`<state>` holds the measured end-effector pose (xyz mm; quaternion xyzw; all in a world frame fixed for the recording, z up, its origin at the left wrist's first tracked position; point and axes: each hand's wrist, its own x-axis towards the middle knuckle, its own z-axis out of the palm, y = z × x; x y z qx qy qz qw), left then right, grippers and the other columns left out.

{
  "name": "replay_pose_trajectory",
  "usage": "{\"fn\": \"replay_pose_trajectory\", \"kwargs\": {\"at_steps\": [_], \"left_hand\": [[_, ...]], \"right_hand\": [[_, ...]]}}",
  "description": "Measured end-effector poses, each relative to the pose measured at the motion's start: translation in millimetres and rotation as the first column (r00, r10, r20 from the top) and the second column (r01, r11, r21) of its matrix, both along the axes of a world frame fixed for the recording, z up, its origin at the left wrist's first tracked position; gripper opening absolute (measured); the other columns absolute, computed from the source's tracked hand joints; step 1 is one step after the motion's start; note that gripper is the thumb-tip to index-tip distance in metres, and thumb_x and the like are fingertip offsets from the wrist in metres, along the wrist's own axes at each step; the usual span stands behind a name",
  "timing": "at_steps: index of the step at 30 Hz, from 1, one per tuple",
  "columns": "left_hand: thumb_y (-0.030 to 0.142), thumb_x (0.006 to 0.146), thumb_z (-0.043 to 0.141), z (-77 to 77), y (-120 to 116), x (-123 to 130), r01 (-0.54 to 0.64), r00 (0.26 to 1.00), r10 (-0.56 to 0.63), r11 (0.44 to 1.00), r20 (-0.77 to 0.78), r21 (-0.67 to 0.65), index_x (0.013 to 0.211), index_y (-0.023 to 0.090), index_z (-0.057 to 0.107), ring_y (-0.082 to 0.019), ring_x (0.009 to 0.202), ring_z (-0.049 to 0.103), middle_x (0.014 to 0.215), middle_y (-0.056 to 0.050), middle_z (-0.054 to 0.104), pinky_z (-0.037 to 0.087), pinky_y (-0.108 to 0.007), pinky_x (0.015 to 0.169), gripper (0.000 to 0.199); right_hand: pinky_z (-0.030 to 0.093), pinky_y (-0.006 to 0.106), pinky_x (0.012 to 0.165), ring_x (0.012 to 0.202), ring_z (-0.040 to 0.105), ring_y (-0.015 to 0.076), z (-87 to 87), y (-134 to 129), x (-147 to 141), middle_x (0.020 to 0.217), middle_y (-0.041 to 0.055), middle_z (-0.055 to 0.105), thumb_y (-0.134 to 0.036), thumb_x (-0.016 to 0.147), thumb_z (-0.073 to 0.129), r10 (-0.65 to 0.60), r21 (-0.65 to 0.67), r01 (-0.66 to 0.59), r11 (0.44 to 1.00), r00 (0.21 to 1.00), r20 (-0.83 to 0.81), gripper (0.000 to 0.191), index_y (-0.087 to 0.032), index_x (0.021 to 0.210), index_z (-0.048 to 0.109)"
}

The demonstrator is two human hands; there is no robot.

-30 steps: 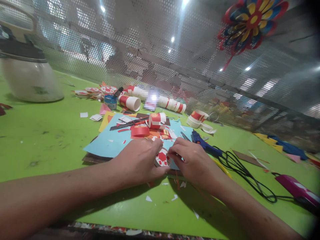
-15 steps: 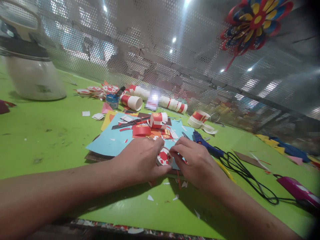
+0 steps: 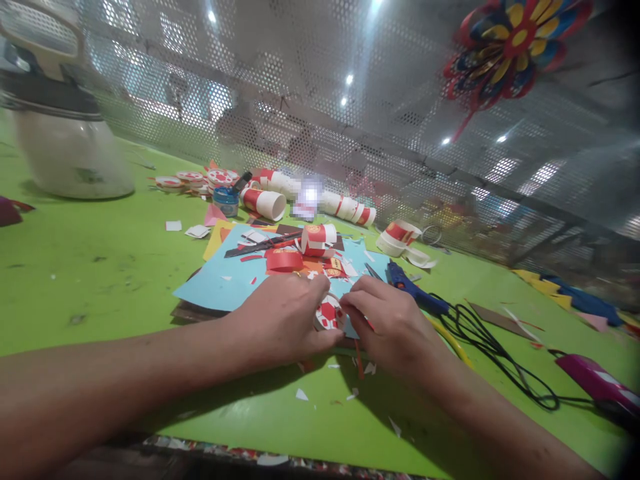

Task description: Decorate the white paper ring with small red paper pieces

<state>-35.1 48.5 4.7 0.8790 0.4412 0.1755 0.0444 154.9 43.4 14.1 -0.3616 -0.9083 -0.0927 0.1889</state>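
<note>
Between my hands is a small round paper-cup base, white with red patches like a football. My left hand grips it from the left, thumb along the near edge and fingers curled over the far side. At its right rim, the fingertips of my right hand are pinched together; whatever they hold is hidden, though a bit of red shows beneath them. Just beyond lie a cut red-and-white paper cup, a curved red cup piece and scissors on blue paper.
A blue glue gun with a black cable lies to the right, near a magenta power strip. Farther back are a blue jar, cups and patterned discs. A large sprayer bottle stands left. Paper scraps litter the green table.
The view has shifted very slightly. Both hands stay around the round cup base, with barely any visible movement of the fingers.
</note>
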Motion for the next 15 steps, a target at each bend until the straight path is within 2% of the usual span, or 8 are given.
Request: {"fn": "replay_pose_trajectory", "kwargs": {"at_steps": [15], "left_hand": [[0.039, 0.079, 0.053, -0.9, 0.7, -0.4, 0.001, 1.0, -0.001, 1.0, -0.009, 0.028, 0.088, 0.017, 0.054, -0.027, 0.072, 0.063, 0.079, -0.009, 0.068, 0.04, -0.033, 0.057, 0.024]], "right_hand": [[0.032, 0.031, 0.057, 0.066, 0.045, 0.0183, -1.5, -3.1, -10.7, 0.075, 0.0074, 0.054, -0.005, 0.089, 0.044, -0.047, 0.077, 0.04, 0.996, 0.995, 0.085, 0.025, -0.012, 0.072, 0.061]]}}
